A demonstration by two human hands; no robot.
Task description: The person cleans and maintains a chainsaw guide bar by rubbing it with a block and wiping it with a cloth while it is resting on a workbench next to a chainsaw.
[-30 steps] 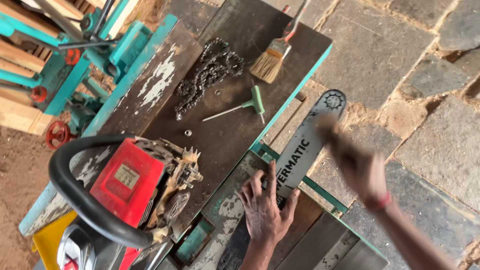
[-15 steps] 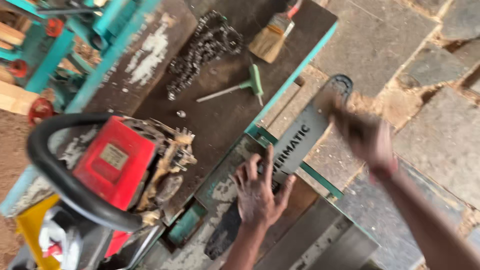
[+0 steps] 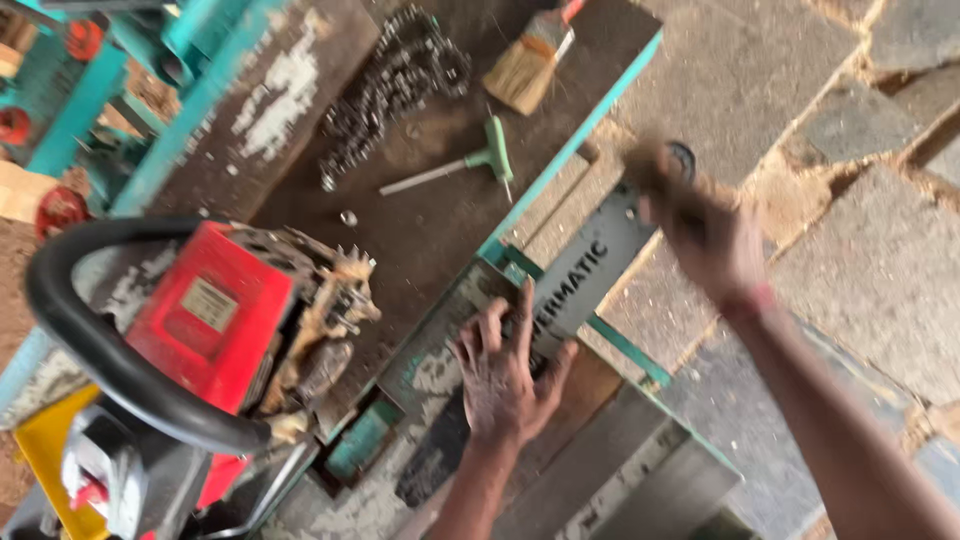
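While my left hand [image 3: 505, 375] lies flat with fingers spread on the grey guide bar [image 3: 590, 270], my right hand [image 3: 700, 225] hovers blurred over the bar's far end.

I see the bar jutting off the right edge of the dark workbench [image 3: 300, 150] over the stone paving; whether my right hand grips anything I cannot tell. On the bench lie a saw chain [image 3: 395, 85] and brush [image 3: 530, 65] near the far edge, a green T-handle wrench [image 3: 470, 165] mid-bench, and the red chainsaw body [image 3: 215, 320] at the near left corner.
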